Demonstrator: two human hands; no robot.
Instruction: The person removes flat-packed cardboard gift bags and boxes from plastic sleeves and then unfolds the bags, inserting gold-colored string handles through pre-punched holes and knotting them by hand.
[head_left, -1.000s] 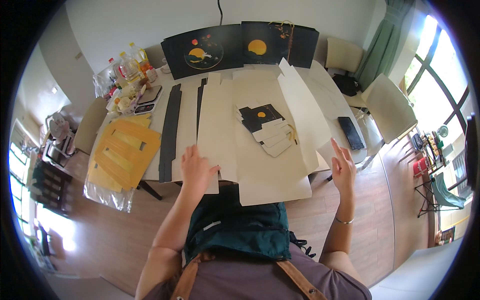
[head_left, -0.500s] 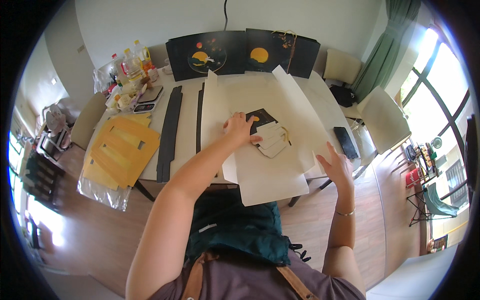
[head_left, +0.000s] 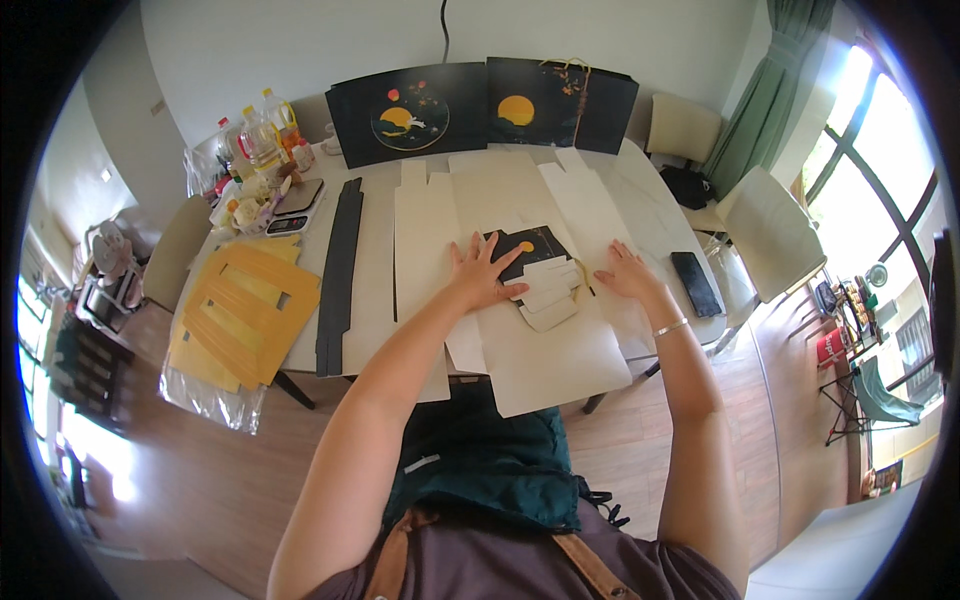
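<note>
A large unfolded cardboard box blank (head_left: 548, 355), cream on its upper face, lies over the middle of the table with its side panels spread. On it rests a smaller folded card piece (head_left: 530, 243), black with a yellow moon, its pale flaps toward me and a gold cord at their right. My left hand (head_left: 482, 278) is open with fingers spread over the blank, fingertips and thumb at the left edge of the small piece. Flat on the blank's right panel, my right hand (head_left: 628, 272) is also open, to the right of the cord.
Yellow card sheets (head_left: 243, 310) and a long black card strip (head_left: 340, 280) lie on the left. Behind them are a kitchen scale (head_left: 288, 225) and bottles (head_left: 262, 145). Two black printed panels (head_left: 410, 115) stand at the back. A phone (head_left: 695, 283) lies at the right edge.
The blank's raised side panels have come down flatter. My right hand has moved inward from the right edge onto the right panel, and my left fingers have spread wider.
</note>
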